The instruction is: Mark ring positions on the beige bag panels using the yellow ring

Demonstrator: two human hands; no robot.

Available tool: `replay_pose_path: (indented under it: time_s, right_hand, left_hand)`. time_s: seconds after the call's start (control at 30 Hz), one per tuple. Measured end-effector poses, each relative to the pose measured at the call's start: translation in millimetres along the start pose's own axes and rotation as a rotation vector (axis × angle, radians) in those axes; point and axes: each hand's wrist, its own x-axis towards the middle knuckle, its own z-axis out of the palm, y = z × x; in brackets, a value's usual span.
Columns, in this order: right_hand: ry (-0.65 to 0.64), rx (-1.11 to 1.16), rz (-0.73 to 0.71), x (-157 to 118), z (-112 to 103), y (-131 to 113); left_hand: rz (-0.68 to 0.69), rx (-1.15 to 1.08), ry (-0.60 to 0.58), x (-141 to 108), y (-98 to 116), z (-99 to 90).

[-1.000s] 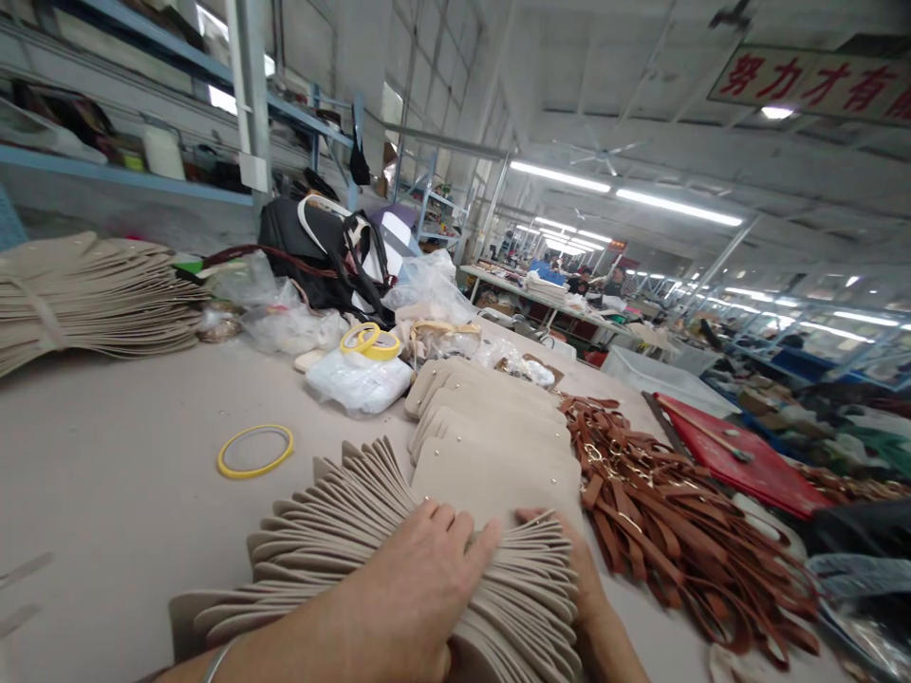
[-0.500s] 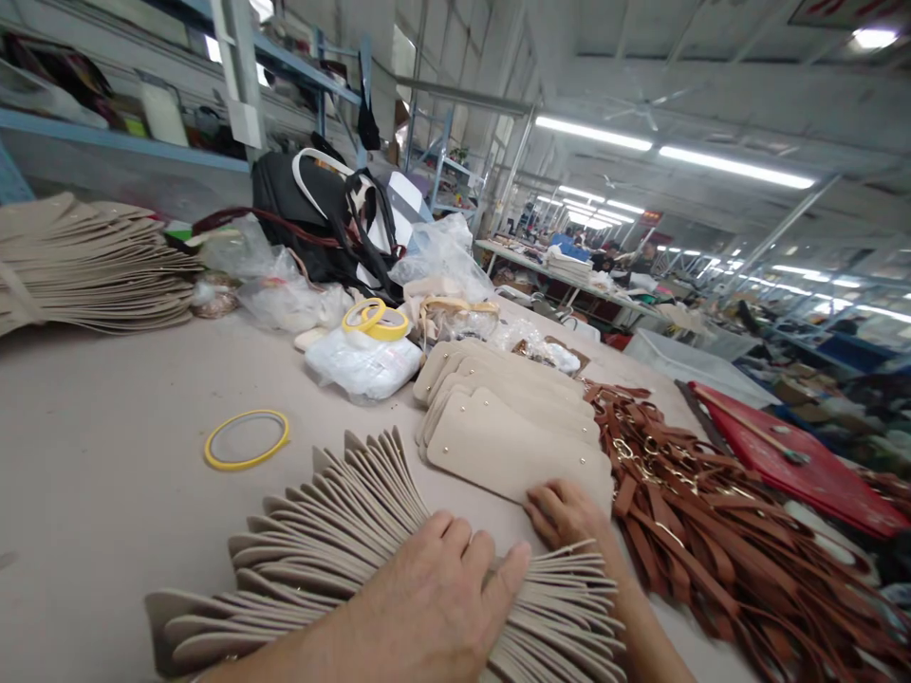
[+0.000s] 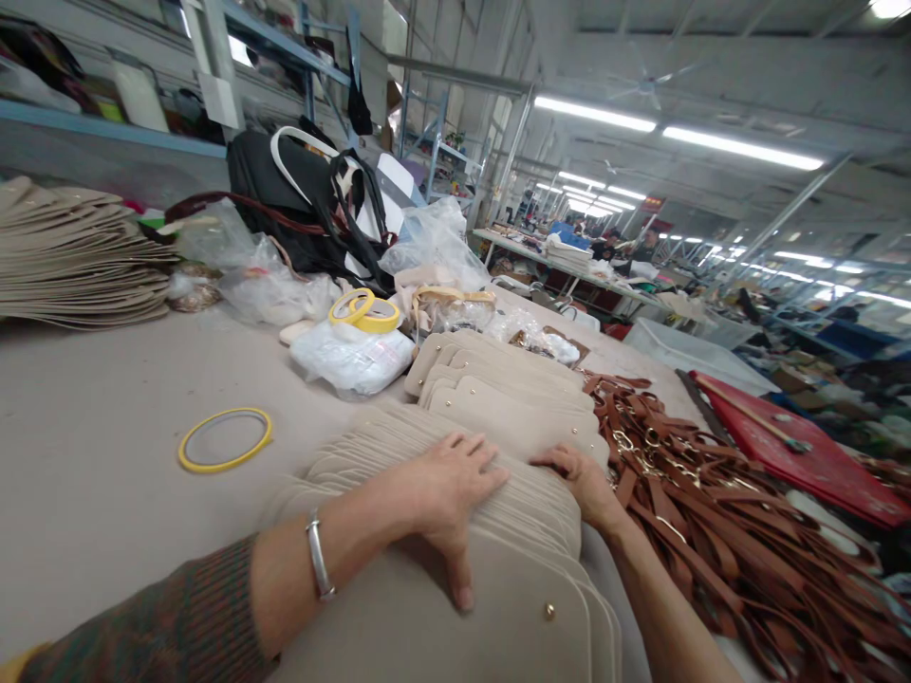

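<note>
A spread stack of beige flat panels [image 3: 512, 588] with rounded corners and small gold studs lies in front of me on the table. My left hand [image 3: 452, 489] rests on top of it, fingers spread and thumb apart, a silver bangle at the wrist. At the stack's right far edge my right hand [image 3: 576, 474] touches the panels, its fingers stretched out and partly bent. Just beyond lies a second fanned row of beige studded panels [image 3: 498, 403], which the near stack meets.
Brown straps with gold hardware [image 3: 683, 503] heap along the right, beside a red board [image 3: 804, 446]. A yellow tape roll [image 3: 225, 440] lies at left. Farther back are a white plastic bag [image 3: 352, 359], a black bag [image 3: 277, 199] and another panel stack [image 3: 78, 256].
The near panels were standing on edge in a fan and now lie flat, overlapping. My left hand has moved up and opened on them. My right hand has shifted slightly away from me.
</note>
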Motion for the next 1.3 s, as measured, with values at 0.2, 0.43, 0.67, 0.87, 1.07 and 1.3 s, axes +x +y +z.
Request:
replay_pose_path:
  time_s: [0.2, 0.43, 0.67, 0.87, 1.07, 1.3]
  right_hand:
    - [0.074, 0.082, 0.153, 1.8, 1.0, 10.2]
    - [0.156, 0.157, 0.238, -14.1, -2.6, -15.1]
    - [0.276, 0.234, 0.211, -102.3, -11.3, -120.0]
    - [0.315, -0.243, 0.104, -180.0, 39.8, -155.1]
    - [0.401, -0.221, 0.225, -206.3, 69.4, -145.3]
    - [0.426, -0.027, 0.542, -229.0, 87.5, -137.6]
  left_hand:
    - [-0.033, -0.013, -0.078, -3.2, 3.6, 11.1]
    - [-0.001, 0.045, 0.066, -32.6, 35.5, 33.3]
    - [-0.011, 0.104, 0.172, -58.9, 57.7, 42.5]
    - [-0.085, 0.189, 0.356, -85.6, 75.6, 61.8]
    - [-0.361, 0.194, 0.607, -159.2, 73.8, 85.8]
    - [-0.847, -0.373, 0.728, -224.7, 50.1, 115.1]
